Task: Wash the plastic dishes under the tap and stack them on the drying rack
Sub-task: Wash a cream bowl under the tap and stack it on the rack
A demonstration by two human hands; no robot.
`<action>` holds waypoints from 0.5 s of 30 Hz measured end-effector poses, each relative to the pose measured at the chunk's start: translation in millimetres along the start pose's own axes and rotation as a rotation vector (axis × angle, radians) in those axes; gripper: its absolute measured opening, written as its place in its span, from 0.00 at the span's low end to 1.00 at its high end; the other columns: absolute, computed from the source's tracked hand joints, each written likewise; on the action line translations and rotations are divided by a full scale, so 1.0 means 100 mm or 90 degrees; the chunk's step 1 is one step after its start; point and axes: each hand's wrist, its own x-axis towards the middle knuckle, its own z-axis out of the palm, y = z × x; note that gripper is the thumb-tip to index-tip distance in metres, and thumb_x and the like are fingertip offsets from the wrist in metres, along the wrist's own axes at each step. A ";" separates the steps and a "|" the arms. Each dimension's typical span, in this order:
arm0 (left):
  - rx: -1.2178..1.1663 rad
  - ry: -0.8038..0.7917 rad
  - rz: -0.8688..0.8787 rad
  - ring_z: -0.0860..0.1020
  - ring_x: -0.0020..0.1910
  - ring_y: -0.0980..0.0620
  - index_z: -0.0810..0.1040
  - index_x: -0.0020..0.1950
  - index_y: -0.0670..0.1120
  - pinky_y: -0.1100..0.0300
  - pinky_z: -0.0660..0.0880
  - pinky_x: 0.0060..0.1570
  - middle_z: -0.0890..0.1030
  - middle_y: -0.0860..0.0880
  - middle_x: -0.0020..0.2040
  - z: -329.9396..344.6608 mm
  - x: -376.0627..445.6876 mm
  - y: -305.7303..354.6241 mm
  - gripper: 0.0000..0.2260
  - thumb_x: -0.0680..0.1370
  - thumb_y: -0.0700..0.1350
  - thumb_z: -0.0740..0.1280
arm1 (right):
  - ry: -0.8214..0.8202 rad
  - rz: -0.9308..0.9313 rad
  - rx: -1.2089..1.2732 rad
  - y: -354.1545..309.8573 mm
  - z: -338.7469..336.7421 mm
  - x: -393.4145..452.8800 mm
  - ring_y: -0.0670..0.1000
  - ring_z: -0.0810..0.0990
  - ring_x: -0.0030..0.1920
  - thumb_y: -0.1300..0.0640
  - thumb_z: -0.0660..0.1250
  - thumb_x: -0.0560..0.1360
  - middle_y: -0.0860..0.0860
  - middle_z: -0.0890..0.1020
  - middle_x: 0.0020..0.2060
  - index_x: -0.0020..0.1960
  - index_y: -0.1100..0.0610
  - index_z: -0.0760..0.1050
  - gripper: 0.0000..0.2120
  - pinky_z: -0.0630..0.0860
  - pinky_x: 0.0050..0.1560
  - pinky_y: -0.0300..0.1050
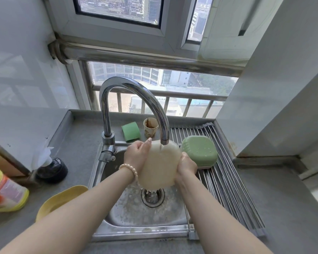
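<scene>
Under the tap spout [164, 142], the left hand [136, 156] and right hand [187, 165] are gripping the cream plastic dish [159, 165] by opposite edges, fingers curled round it. Being wet, it is probably slippery and could be dropping into the sink [128, 208] beneath the spout.

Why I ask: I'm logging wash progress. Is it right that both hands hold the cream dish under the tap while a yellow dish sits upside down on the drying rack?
Not quite. In the head view the dish upside down on the drying rack is green, not yellow. The left hand and right hand do hold the cream dish under the tap.
</scene>
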 end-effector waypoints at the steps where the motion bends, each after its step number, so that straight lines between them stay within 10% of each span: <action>1: -0.101 0.022 -0.071 0.71 0.32 0.53 0.74 0.34 0.46 0.61 0.68 0.33 0.74 0.50 0.31 0.02 -0.01 -0.03 0.15 0.77 0.53 0.66 | 0.005 -0.012 -0.033 0.01 -0.01 0.00 0.55 0.78 0.38 0.54 0.65 0.76 0.53 0.79 0.36 0.38 0.60 0.73 0.11 0.77 0.46 0.49; 15: -0.141 0.123 -0.123 0.69 0.28 0.51 0.71 0.28 0.45 0.59 0.64 0.34 0.72 0.49 0.26 0.08 -0.04 0.06 0.21 0.80 0.49 0.62 | 0.044 -0.663 -0.656 0.29 0.33 -0.22 0.58 0.68 0.61 0.36 0.45 0.70 0.57 0.71 0.61 0.61 0.57 0.71 0.33 0.64 0.62 0.56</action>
